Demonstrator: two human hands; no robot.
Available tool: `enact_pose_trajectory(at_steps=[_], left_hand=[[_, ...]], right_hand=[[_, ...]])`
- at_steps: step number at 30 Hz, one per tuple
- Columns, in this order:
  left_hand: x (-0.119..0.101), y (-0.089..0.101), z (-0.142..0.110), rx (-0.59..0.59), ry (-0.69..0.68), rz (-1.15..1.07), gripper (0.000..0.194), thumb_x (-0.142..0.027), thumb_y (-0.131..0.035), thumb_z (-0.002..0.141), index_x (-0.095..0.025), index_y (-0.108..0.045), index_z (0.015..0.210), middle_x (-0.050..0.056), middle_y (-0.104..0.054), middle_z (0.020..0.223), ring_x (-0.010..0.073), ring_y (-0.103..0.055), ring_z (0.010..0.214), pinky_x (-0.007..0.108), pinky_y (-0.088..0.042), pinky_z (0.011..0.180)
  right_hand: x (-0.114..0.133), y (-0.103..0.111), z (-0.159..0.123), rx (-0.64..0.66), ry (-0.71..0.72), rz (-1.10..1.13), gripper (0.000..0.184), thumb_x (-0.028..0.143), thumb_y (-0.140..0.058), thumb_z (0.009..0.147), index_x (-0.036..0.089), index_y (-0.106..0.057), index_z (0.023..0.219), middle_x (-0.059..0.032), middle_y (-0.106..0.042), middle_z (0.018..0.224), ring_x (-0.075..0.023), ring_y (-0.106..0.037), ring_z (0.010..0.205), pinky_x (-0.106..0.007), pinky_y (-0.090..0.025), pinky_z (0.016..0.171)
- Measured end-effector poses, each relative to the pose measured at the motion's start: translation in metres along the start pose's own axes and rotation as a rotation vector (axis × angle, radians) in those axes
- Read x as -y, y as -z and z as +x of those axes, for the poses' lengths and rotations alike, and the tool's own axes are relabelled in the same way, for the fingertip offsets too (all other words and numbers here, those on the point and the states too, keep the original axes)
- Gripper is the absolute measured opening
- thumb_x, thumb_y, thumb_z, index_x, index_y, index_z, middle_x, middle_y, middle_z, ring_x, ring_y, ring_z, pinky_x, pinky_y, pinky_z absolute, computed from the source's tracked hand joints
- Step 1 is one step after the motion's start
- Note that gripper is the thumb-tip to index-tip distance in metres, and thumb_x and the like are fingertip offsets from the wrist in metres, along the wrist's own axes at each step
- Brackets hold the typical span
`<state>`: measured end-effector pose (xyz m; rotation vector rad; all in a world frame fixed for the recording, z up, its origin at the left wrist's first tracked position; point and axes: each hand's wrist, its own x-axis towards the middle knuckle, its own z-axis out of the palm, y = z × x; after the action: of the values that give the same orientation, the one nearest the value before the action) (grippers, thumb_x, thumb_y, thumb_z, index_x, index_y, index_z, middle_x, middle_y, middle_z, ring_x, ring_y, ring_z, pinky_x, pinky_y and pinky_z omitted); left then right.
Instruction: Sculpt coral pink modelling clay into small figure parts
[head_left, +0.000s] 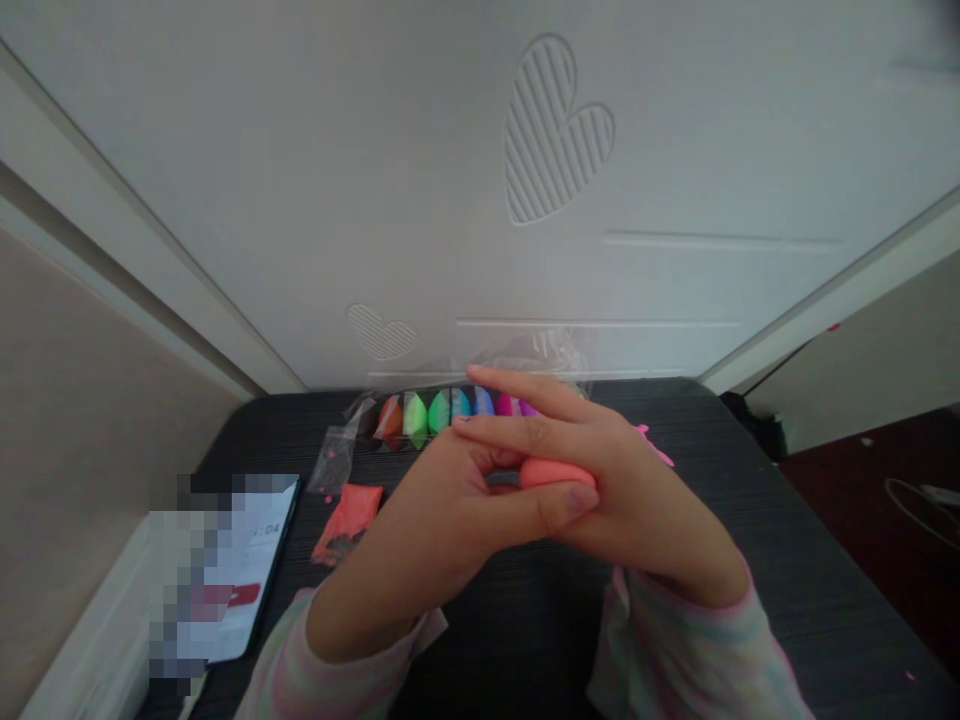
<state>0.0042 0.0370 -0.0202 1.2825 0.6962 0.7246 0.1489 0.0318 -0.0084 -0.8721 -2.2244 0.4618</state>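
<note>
A smooth, rounded lump of coral modelling clay (556, 474) is pressed between my two hands above the table. My left hand (487, 505) supports it from below and the left, its thumb lying along the near side. Over the far side comes my right hand (600, 445), with its fingers stretched out to the left across the left hand; the palm is against the clay. The hands hide part of the lump. Left of my left forearm lies an opened coral wrapper (352, 518).
A clear bag with several wrapped coloured clay packs (415, 418) lies along the table's back edge by a white panel (420, 200). Pink clay bits (656, 447) lie right of the hands. A phone (255, 560) rests on the dark table (750, 480) at left.
</note>
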Motion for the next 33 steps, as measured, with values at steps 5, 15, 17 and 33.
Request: enact_pose_trajectory(at_steps=[5,15,17,33], left_hand=[[-0.002,0.000,0.002,0.033,-0.023,-0.060,0.020,-0.013,-0.060,0.071,-0.024,-0.070,0.084,-0.007,-0.071,0.083,0.0116,-0.066,0.085,0.015,-0.049,0.076],[-0.006,-0.003,0.004,0.089,-0.003,-0.219,0.018,-0.010,-0.061,0.071,-0.021,-0.069,0.083,-0.005,-0.072,0.086,0.0116,-0.065,0.089,0.013,-0.050,0.073],[-0.007,-0.003,0.004,0.063,0.027,-0.205,0.015,-0.011,-0.062,0.070,-0.020,-0.068,0.080,-0.003,-0.072,0.085,0.0113,-0.066,0.085,0.013,-0.050,0.072],[-0.014,-0.002,0.004,-0.018,0.081,-0.119,0.015,-0.010,-0.065,0.065,-0.017,-0.065,0.078,0.002,-0.070,0.087,0.0178,-0.065,0.086,0.025,-0.053,0.078]], right_hand=[[0.001,-0.001,0.001,-0.001,-0.016,0.006,0.037,0.015,-0.051,0.080,0.018,-0.056,0.117,-0.0055,-0.048,0.132,-0.0134,-0.046,0.118,-0.025,-0.039,0.099],[0.000,-0.001,0.004,-0.005,0.006,-0.001,0.037,0.011,-0.052,0.079,0.015,-0.057,0.115,-0.0044,-0.053,0.128,-0.0095,-0.047,0.116,-0.020,-0.036,0.100],[0.000,-0.002,0.005,-0.008,0.025,0.004,0.036,0.011,-0.052,0.080,0.014,-0.057,0.115,-0.0043,-0.054,0.127,-0.0087,-0.047,0.116,-0.018,-0.036,0.100],[-0.003,-0.004,0.004,-0.014,0.065,0.050,0.039,0.011,-0.048,0.083,0.023,-0.053,0.119,-0.0005,-0.054,0.127,-0.0133,-0.047,0.118,-0.032,-0.038,0.101]])
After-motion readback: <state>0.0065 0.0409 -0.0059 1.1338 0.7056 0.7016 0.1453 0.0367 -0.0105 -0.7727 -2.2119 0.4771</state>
